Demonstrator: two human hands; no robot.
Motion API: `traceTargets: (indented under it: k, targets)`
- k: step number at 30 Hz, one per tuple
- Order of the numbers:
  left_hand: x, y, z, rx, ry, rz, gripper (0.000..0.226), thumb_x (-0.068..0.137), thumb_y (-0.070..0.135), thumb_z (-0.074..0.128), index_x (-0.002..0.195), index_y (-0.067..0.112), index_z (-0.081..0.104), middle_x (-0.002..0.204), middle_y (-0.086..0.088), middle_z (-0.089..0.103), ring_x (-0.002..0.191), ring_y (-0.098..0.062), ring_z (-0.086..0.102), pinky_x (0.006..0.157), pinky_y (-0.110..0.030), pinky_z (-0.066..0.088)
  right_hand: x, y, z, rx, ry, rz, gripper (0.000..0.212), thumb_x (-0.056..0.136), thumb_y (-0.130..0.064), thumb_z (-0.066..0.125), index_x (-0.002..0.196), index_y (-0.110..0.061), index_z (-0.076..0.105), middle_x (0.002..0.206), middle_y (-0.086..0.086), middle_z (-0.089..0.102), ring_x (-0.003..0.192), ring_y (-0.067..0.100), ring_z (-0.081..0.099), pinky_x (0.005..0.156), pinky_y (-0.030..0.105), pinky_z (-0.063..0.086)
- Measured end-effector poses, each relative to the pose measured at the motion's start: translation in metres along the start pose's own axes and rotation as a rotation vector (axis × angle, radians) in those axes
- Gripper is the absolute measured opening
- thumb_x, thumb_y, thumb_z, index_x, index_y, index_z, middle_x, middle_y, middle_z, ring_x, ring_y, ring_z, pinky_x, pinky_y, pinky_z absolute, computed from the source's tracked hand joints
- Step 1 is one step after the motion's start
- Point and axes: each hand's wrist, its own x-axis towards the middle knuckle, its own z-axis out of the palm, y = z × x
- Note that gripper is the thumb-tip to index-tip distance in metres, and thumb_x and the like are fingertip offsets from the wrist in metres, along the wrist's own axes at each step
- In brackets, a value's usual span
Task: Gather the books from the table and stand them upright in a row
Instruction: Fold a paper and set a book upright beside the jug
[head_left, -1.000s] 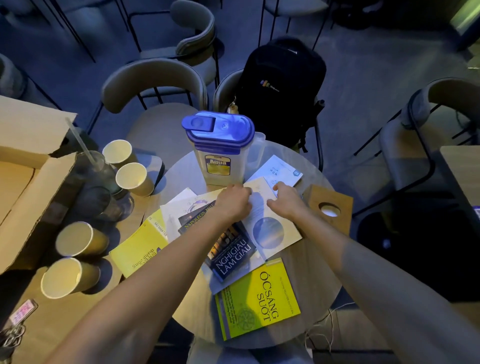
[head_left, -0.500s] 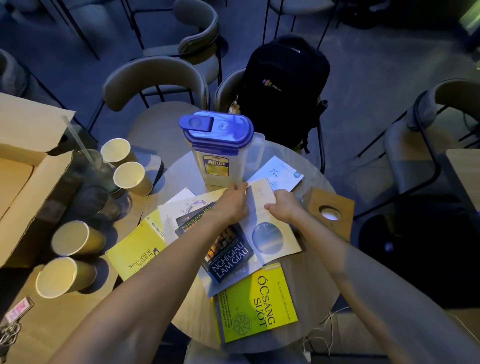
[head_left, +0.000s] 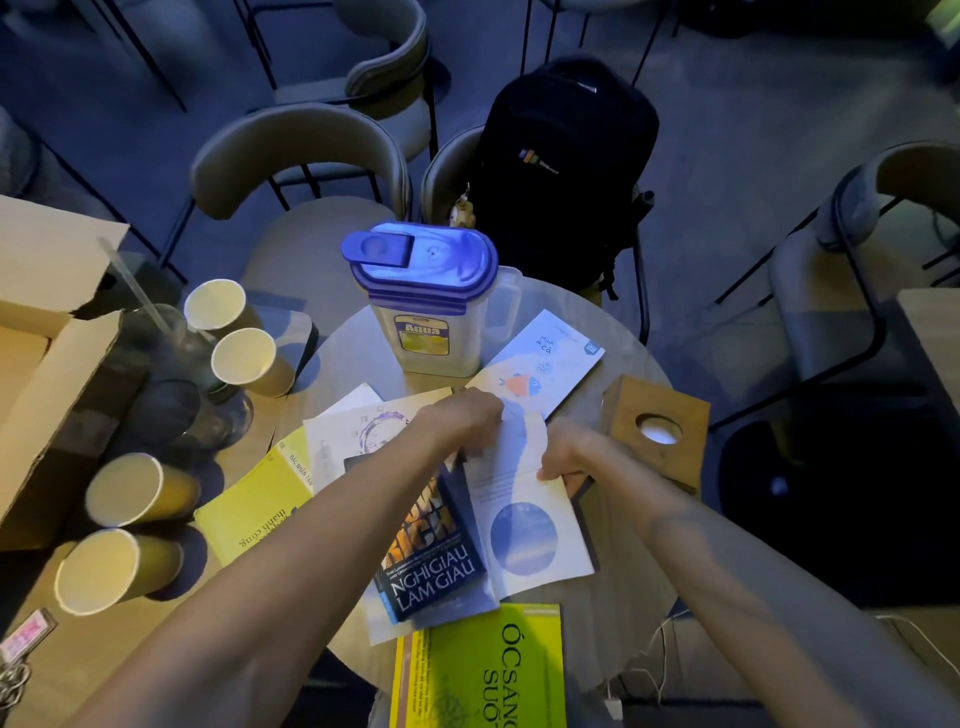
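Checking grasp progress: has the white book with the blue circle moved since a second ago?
Yes. The white book has slid toward the person, away from the pitcher, uncovering the fish book. Both hands grip its far end.

Both bare arms reach forward, left hand (head_left: 460, 423) and right hand (head_left: 569, 454) curled, close together.

books (head_left: 436, 561) mid-table | jug (head_left: 426, 301) behind | cups (head_left: 135, 488) left
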Motion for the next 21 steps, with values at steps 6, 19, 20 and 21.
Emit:
traceTargets:
  k: [6, 19, 20, 21]
  targets:
    - [0.012, 0.003, -0.001, -0.247, 0.286, -0.050, 0.038, 0.095, 0.021, 0.055, 0.131, 0.013, 0.052, 0.126, -0.012, 0.064, 0.109, -0.033, 0.063, 0.081, -0.034, 0.048, 0.010, -0.006, -0.026, 0.358, 0.351, -0.008, 0.025, 0.095, -0.025, 0.058, 0.103, -0.002, 0.065, 0.095, 0.016, 0.072, 0.070, 0.028, 0.073, 0.059, 0.033, 0.063]
    - [0.026, 0.005, 0.004, -0.558, 0.262, -0.092, 0.035, 0.088, 0.014, 0.060, 0.121, 0.004, 0.065, 0.121, -0.014, 0.069, 0.109, -0.032, 0.064, 0.086, -0.033, 0.050, 0.034, -0.017, -0.048, 0.947, 0.356, 0.143, 0.031, 0.093, -0.003, 0.052, 0.122, -0.002, 0.062, 0.124, 0.020, 0.067, 0.103, 0.040, 0.071, 0.079, 0.050, 0.064]
    - [0.025, 0.004, 0.005, -0.575, 0.267, -0.084, 0.033, 0.088, 0.013, 0.060, 0.119, 0.003, 0.066, 0.121, -0.014, 0.069, 0.109, -0.032, 0.065, 0.087, -0.033, 0.050, 0.035, -0.016, -0.048, 0.953, 0.352, 0.144, 0.030, 0.094, -0.002, 0.050, 0.121, -0.003, 0.062, 0.123, 0.020, 0.068, 0.102, 0.039, 0.071, 0.078, 0.049, 0.064]
    - [0.025, 0.003, 0.006, -0.597, 0.275, -0.077, 0.031, 0.088, 0.011, 0.060, 0.116, 0.002, 0.068, 0.120, -0.015, 0.070, 0.109, -0.032, 0.065, 0.086, -0.032, 0.050, 0.035, -0.015, -0.049, 0.957, 0.355, 0.146, 0.030, 0.094, -0.001, 0.049, 0.121, -0.003, 0.063, 0.121, 0.020, 0.069, 0.101, 0.039, 0.071, 0.076, 0.048, 0.064]
